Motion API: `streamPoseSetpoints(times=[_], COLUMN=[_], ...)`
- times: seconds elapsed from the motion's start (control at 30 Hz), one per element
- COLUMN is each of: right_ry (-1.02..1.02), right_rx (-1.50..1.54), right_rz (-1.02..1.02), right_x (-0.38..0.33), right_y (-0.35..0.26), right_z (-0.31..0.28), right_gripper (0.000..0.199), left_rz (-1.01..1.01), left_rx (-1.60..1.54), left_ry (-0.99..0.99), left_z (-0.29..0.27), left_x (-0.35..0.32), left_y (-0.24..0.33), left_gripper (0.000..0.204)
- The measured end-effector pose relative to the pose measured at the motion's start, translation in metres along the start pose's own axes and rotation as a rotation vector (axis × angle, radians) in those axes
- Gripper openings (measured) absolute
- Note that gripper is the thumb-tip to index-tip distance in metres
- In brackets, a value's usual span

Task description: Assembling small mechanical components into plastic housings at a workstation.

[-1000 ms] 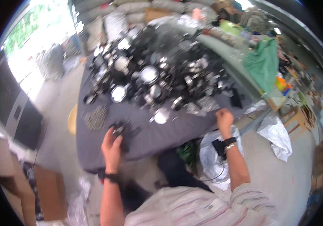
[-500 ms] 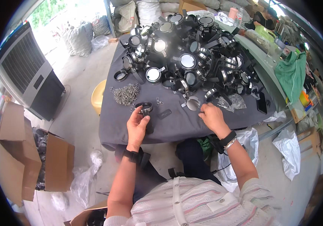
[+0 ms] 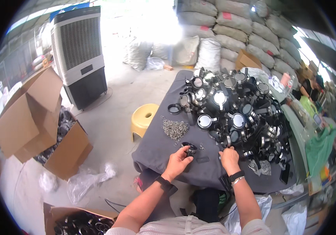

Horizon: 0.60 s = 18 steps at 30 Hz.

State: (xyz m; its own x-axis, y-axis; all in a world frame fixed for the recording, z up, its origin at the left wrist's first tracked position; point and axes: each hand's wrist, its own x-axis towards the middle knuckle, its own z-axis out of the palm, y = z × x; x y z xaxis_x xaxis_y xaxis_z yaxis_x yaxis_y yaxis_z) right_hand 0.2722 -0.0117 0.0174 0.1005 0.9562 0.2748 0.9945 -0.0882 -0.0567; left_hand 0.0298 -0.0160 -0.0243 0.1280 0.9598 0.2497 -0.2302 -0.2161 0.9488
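A: What are the hands doing at the table (image 3: 156, 150)?

B: The left hand (image 3: 177, 161) rests near the table's front edge with its fingers curled around a black ring (image 3: 189, 148), pinching it by the rim. The right hand (image 3: 229, 158) lies just to the right of it, fingers bent down onto the grey cloth at the foot of the big heap of black and silver parts (image 3: 238, 113). Whether it grips anything I cannot tell.

A: How far along does the work look?

B: Early, I'd judge. The heap covers most of the table's far and right side, and only the one ring sits apart by the left hand. A pile of small metal clips (image 3: 174, 128) lies on the table just beyond that ring, looking barely touched. A small flat black piece (image 3: 202, 159) lies between the two hands.

A: Any room to move?

B: Some. The table's near left corner is bare cloth, so the left hand has space, but the front edge is close under both wrists. The right hand is hemmed by the heap. A yellow stool (image 3: 144, 117) stands just off the table's left edge, and an open cardboard box (image 3: 42, 125) sits well apart farther left.
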Motion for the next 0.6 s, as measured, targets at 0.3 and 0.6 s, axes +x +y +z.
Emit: streamPoseSetpoints(times=[0.3,0.6], right_ry=[0.109,0.228], right_rx=[-0.099,0.280], right_rz=[0.003,-0.126], right_x=[0.000,0.003], right_y=[-0.003,-0.009], right_z=[-0.004,-0.045], right_gripper=[0.018,0.015], left_rz=[0.026,0.068], left_rx=[-0.001,0.008], left_ry=[-0.001,-0.004], left_z=[0.001,-0.004], left_x=[0.002,0.003], left_y=[-0.008,-0.018], left_gripper=[0.044,0.059])
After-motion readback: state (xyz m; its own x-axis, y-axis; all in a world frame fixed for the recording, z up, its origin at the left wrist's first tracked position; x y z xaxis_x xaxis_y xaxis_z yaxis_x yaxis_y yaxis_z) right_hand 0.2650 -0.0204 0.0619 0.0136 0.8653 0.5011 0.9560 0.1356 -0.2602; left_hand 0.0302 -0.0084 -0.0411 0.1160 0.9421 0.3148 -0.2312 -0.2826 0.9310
